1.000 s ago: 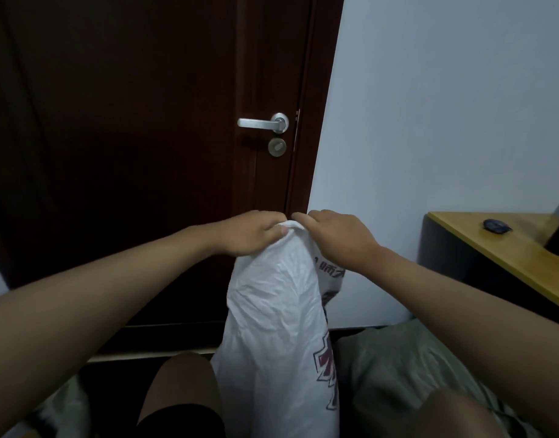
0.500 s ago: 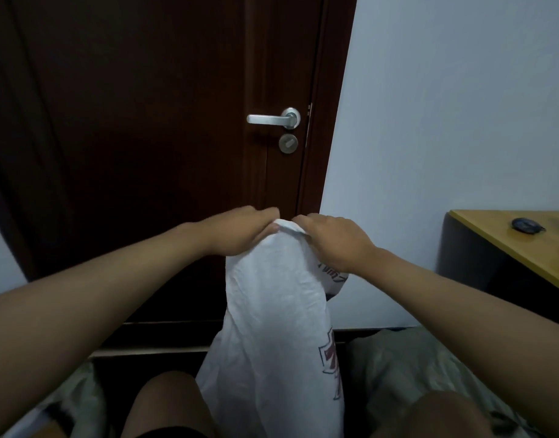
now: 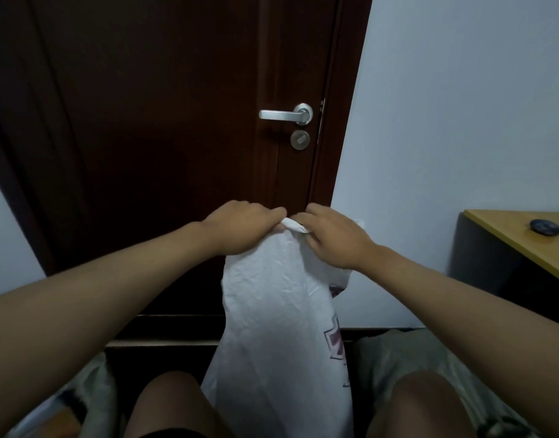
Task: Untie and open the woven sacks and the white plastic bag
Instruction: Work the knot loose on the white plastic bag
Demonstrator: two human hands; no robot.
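Observation:
A white plastic bag (image 3: 281,327) with red print on its right side stands upright between my knees. Its top is gathered into a small bunched tip. My left hand (image 3: 240,229) grips the left side of that tip with curled fingers. My right hand (image 3: 331,238) pinches the right side of the tip, touching my left hand's fingertips. A grey-green woven sack (image 3: 398,358) lies on the floor at the lower right, behind my right knee. Part of another pale sack (image 3: 91,384) shows at the lower left.
A dark brown door (image 3: 164,137) with a silver handle (image 3: 286,114) stands straight ahead. A pale wall (image 3: 461,121) fills the right. A yellow-topped desk (image 3: 524,245) with a small dark object (image 3: 545,226) stands at the right edge.
Both hands stay at the bag's top. The view has shifted slightly leftward, so the door handle and desk sit further right in frame. A little more of the bunched tip shows between the hands.

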